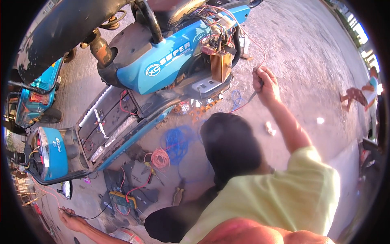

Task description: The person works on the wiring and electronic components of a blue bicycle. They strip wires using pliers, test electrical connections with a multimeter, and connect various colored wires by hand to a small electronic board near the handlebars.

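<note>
My right hand (268, 84) is raised at the upper right, its fingers pinched round a dark test probe (253, 96). A thin pink wire (265, 55) runs from these fingers up to the scooter's exposed wiring (219, 28). Far out at the lower left, my left hand (71, 219) is closed on another test probe, whose black lead (95, 217) trails toward the yellow multimeter (123, 200). A pink wire (50, 193) meets these fingertips too. The blue electric scooter (162, 67) stands ahead, its floor compartment (105, 122) uncovered. Both probe tips are too small to make out.
On the ground lie a coil of pink wire (159, 157), a tangle of blue wire (177, 140), pliers (177, 196) and a red-handled tool (150, 177). A finned metal box (220, 68) sits by the scooter's wiring. Another blue vehicle (36, 99) stands far left; a person (361, 92) is at far right.
</note>
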`<state>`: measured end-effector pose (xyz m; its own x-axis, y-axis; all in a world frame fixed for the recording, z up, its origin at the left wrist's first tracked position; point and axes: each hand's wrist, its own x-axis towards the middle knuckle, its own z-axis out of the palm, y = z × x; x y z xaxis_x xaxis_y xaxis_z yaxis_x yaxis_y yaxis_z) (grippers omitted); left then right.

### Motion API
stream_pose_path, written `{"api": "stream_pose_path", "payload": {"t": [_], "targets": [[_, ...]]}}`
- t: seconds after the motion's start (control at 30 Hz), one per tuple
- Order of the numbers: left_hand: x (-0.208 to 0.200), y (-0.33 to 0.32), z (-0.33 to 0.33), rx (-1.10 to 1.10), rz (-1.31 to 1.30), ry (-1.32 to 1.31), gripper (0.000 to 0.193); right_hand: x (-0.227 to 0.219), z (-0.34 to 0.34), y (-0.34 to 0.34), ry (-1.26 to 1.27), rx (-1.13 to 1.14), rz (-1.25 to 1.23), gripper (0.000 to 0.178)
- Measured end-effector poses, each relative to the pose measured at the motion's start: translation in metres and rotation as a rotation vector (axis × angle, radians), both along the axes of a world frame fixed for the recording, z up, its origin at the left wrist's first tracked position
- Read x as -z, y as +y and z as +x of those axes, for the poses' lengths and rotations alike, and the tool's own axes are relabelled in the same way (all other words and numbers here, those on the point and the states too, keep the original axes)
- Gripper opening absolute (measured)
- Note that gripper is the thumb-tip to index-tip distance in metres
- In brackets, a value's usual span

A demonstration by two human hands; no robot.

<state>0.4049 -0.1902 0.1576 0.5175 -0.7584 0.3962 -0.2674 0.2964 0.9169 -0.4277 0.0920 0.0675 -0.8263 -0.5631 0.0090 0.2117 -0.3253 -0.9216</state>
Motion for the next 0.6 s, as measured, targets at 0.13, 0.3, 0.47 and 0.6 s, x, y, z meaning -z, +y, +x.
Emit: {"api": "stream_pose_path", "payload": {"t": [0.13,0.3,0.47,0.6], "targets": [[0.002,-0.001,-0.001,-0.022,-0.001,0.001,0.028,0.003,0.0,0.002,0.02,-0.036,-0.025,0.011],[-0.002,-0.003,-0.015,0.041,-0.008,0.01,0.027,-0.02,-0.005,0.015,0.297,0.019,0.083,0.013],[0.009,-0.013,-0.023,0.065,0.006,-0.009,0.033,-0.053,0.006,0.025,0.347,-0.086,-0.012,0.015],[0.041,0.015,0.065,-0.094,0.215,-0.363,0.043,-0.081,0.067,0.003,0.755,-0.196,0.248,0.018]]}}
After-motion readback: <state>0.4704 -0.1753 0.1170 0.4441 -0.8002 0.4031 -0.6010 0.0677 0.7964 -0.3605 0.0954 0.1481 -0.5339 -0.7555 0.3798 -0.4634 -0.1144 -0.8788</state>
